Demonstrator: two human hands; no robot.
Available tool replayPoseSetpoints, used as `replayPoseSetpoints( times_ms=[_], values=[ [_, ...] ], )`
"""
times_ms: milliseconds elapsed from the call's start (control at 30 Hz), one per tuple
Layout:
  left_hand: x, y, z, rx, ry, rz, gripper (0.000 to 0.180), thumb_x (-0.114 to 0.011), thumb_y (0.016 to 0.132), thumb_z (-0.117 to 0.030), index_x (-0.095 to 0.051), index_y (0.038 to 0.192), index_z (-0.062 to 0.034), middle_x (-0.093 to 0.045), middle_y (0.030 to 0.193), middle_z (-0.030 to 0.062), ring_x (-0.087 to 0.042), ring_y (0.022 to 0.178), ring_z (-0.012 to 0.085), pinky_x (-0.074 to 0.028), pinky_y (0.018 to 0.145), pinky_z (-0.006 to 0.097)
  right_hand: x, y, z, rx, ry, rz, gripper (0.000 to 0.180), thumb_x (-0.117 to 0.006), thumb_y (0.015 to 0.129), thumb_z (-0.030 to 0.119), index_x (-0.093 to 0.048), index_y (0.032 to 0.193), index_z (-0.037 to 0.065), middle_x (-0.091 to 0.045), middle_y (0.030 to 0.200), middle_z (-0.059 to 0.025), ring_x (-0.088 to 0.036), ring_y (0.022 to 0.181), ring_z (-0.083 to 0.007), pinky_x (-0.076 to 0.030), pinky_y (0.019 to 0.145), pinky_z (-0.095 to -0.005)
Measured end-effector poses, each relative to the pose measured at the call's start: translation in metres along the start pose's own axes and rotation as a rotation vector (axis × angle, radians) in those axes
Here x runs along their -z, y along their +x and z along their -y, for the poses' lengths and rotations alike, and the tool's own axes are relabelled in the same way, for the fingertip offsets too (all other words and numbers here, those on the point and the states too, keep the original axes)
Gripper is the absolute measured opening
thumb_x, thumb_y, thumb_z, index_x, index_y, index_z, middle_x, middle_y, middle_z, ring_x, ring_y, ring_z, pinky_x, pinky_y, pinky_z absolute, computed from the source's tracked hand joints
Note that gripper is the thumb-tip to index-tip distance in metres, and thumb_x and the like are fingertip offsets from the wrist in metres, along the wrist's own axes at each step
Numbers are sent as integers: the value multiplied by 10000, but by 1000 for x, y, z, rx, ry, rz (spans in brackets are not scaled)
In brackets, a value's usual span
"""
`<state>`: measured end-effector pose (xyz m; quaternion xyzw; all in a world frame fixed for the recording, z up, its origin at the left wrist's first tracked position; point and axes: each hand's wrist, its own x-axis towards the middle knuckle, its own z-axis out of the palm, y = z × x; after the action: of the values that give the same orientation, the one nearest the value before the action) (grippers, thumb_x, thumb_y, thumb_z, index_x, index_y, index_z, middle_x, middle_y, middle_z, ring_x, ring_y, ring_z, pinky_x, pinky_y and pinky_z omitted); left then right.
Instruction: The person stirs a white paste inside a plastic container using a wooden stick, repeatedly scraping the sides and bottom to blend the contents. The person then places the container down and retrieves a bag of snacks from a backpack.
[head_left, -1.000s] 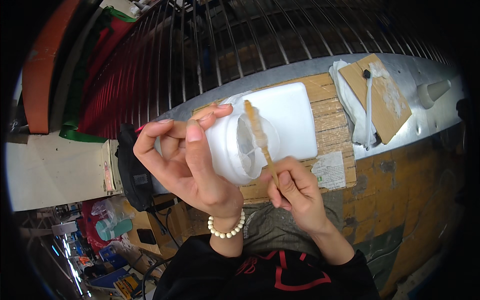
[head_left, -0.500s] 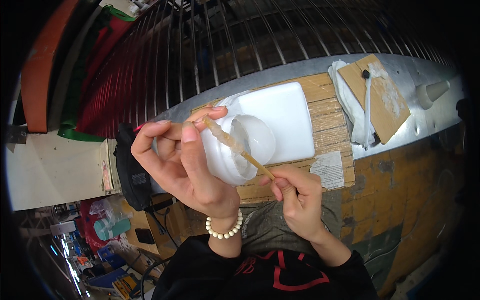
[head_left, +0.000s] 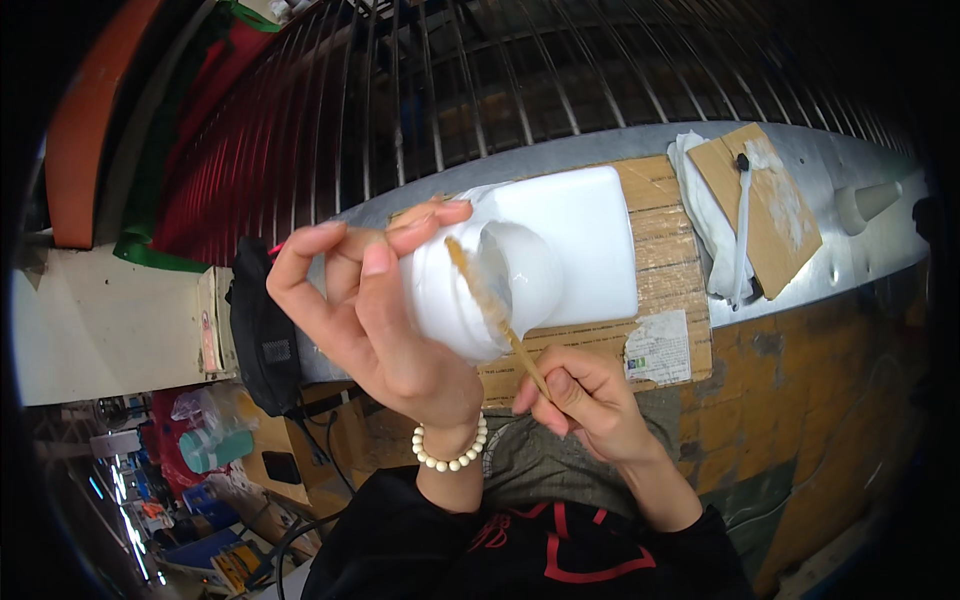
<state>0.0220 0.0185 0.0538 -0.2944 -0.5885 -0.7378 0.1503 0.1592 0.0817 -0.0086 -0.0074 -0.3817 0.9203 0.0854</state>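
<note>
A thin wooden stick is pinched between the thumb and fingers of my right hand. Its upper half carries a pale, lumpy, paste-like coat and passes in front of the mouth of a rounded white vessel. The vessel is tipped, its opening facing right. My left hand is at the vessel's left side, fingers curved and apart, fingertips by its far edge. Whether hidden fingers support the vessel does not show. Behind and right of it lies a white rounded rectangular piece.
Cardboard on a metal bench lies under the white piece. To the right are a white cloth, a smeared board, a white-handled tool and a grey cone. Metal bars run along the far side.
The stick has turned steeper, and its coated end has moved right, away from my left fingertips. My right hand has dropped slightly. The left hand's pose is nearly the same.
</note>
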Motion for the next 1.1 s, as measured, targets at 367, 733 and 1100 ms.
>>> replayPoseSetpoints(
  times_ms=[367,733,1100],
  values=[
    [-7,-1,-2,24,-4,-16,273,-433,978,-37,-354,1235,10,-700,849,160,-727,847,288,-545,904,457,-15,-9,-15,106,-150,-389,152,-564,1042,97,-639,1097,-23,-604,736,-34,-501,621,-51,-382,525,-214],
    [-5,-1,-3,0,195,13,267,-435,976,-46,-357,1226,5,-718,849,180,-719,846,256,-523,927,433,-5,-2,-17,-9,160,-145,261,-488,1084,203,-593,942,11,-532,686,-20,-363,554,-54,-296,510,-202],
    [-7,0,0,-9,49,19,261,-425,978,-32,-353,1226,5,-704,855,171,-722,839,269,-536,912,438,-3,-2,-15,169,-211,-370,143,-570,1024,45,-673,1064,-46,-681,840,-52,-518,664,-55,-413,569,-205]
  ],
)
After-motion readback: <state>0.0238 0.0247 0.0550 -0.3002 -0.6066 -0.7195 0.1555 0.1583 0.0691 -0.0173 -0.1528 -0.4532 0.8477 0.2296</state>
